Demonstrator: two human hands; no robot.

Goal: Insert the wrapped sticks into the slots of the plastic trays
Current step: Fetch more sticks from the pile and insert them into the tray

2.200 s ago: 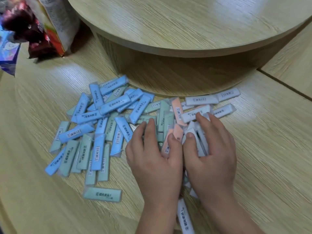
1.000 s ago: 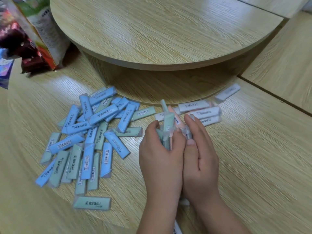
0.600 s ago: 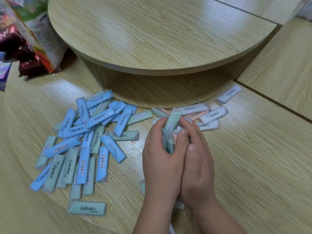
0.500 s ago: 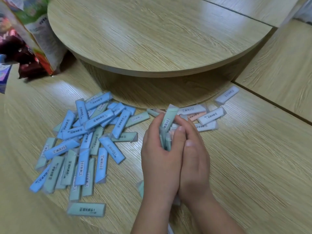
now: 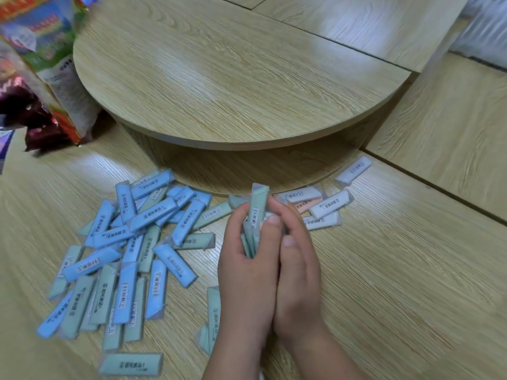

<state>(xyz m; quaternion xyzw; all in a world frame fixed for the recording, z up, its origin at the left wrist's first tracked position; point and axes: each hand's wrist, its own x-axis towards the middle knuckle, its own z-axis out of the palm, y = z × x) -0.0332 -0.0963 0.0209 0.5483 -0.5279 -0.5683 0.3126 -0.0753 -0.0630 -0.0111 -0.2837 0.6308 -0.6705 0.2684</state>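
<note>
Of the printed bags (image 5: 63,86) at the far left I cannot tell what is inside. My left hand (image 5: 247,272) and right hand (image 5: 299,270) are pressed side by side, fingers curled round a bundle of wrapped sticks (image 5: 256,215), with one green stick poking up above my fingertips. On the bench (image 5: 384,297), four white sticks (image 5: 332,204) and one pink stick (image 5: 303,209) lie just beyond my right hand. The blue and green pile (image 5: 123,256) to my left overlaps too much to count.
</note>
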